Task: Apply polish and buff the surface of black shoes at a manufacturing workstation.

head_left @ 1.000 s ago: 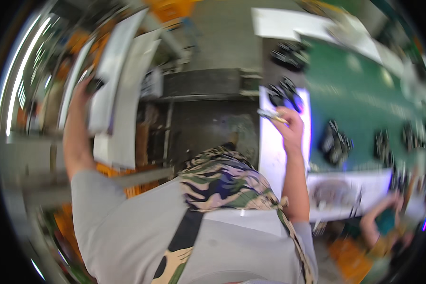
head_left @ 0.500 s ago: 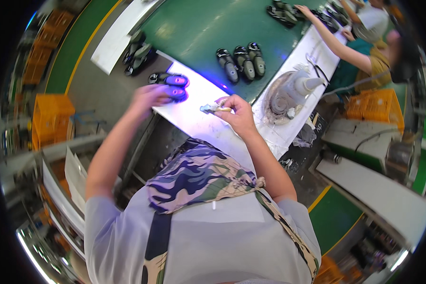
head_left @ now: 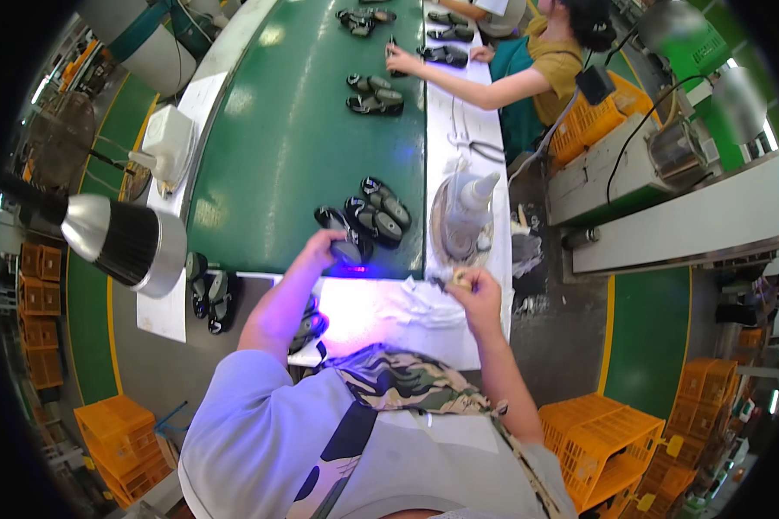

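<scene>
My left hand (head_left: 323, 246) reaches forward and closes on a dark shoe sole (head_left: 348, 250) at the near edge of the green conveyor belt (head_left: 294, 138). Two more dark soles (head_left: 378, 212) lie just beyond it on the belt. My right hand (head_left: 471, 288) is closed on a small brush-like tool (head_left: 446, 280) above the brightly lit white work surface (head_left: 381, 311). A white cone-tipped bottle (head_left: 469, 206) stands on a round base just ahead of my right hand.
Another person (head_left: 528, 65) works at the belt's far right with soles (head_left: 374, 93) before them. A metal lamp (head_left: 121, 238) hangs at left above more soles (head_left: 208, 290). Orange crates (head_left: 614, 441) stand at lower right and lower left (head_left: 121, 445).
The view has swung from the shelves at my left round to the belt. My left hand went from holding a white sheet up to gripping a sole on the belt; my right hand keeps its tool.
</scene>
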The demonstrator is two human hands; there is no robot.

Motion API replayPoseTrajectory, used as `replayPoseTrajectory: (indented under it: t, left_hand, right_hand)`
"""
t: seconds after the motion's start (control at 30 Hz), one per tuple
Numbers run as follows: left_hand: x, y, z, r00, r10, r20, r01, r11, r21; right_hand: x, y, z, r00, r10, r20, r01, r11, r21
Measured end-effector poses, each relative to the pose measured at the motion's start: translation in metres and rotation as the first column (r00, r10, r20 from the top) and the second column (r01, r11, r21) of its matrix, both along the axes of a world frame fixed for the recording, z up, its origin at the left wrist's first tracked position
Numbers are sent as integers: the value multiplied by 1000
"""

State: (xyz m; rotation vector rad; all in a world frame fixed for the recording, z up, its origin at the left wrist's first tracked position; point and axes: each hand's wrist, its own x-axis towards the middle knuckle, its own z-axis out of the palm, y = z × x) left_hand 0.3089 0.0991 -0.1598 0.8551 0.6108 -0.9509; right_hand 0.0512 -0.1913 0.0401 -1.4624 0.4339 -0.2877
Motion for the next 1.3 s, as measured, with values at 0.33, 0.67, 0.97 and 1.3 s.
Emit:
replayPoseTrajectory:
  t: [0.33, 0.67, 0.97, 1.3]
  left_hand:
    - [-100, 50, 221, 193, -208, 959, -127, 964, 235]
    - [-197, 63, 304, -469, -766, 440, -709, 623, 329]
    - [-236, 42, 315, -350, -826, 441, -788, 514, 338]
    - [-268, 31, 294, -78, -918, 389, -757, 308, 577]
  right_hand:
    - [120, 34, 65, 944, 308, 117, -303, 951, -62]
    - [118, 101, 96, 780, 577, 242, -589, 808, -28]
    - [99, 106, 86, 644, 727, 238, -746, 666, -13]
    - [73, 90, 89, 454, 855, 250, -879, 384, 283]
